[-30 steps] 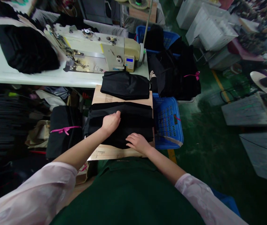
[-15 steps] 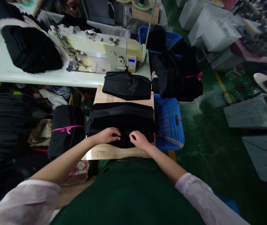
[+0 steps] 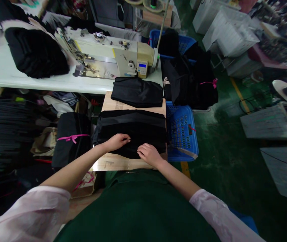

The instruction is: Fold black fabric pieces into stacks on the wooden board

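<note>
Black cloth pieces lie in a stack on a wooden board in front of me. My left hand is over the near part of the stack, thumb and fingers pinched together on the black cloth. To its right, my right hand has its fingers curled and pressed together on the same cloth near the front edge; the fingertips are partly hidden. A second folded black stack lies at the far end of the board, beside the sewing table.
A sewing machine stands on the white table, with a black cloth pile at left. A blue basket adjoins the board's right side. Bundles tied with pink ribbon lie left and right.
My left hand has risen slightly away from me, its thumb and fingers closing together. My right hand has shifted a little left and towards me, its fingers now lower over the cloth.
</note>
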The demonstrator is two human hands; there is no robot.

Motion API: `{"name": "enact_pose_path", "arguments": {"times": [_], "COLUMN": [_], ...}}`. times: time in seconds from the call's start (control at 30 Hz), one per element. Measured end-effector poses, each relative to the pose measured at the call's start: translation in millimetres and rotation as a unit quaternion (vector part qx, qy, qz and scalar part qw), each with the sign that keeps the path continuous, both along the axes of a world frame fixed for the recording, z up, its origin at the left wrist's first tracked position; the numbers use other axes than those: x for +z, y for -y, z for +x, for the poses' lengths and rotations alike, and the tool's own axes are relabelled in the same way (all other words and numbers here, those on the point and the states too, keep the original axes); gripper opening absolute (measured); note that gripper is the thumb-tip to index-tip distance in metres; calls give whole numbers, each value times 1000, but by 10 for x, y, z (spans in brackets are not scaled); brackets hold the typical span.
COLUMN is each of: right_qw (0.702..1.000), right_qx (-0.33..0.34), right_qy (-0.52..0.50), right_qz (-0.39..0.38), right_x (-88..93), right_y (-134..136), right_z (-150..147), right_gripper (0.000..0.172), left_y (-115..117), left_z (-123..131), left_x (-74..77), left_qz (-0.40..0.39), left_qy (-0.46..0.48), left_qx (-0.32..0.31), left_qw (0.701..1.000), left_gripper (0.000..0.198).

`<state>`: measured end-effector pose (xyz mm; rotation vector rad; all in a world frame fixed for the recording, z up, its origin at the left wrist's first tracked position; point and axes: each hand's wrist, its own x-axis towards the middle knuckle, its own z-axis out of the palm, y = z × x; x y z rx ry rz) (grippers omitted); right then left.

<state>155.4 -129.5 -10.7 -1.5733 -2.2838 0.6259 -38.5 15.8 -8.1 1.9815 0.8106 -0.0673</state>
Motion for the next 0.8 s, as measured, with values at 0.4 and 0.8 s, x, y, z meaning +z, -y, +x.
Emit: {"name": "enact_pose_path", "arguments": {"times": [0.4, 0.8], "right_qw": [989, 982], "right_qx": [-83, -163], "right_qy": [-115, -91], "right_qz": [-43, -40], "right_x": [-55, -44], "right_y": [-86, -125], "right_z": [23, 13], "right_gripper": [13, 21], "left_y": [-13, 6], "left_z": [-17, 14], "left_x": [-32, 121], "left_qz": [-24, 76], "left_qy": [16, -19], "left_qx": [-4, -96], "left_qw": [1000, 992], "left_gripper": [32, 28]}}
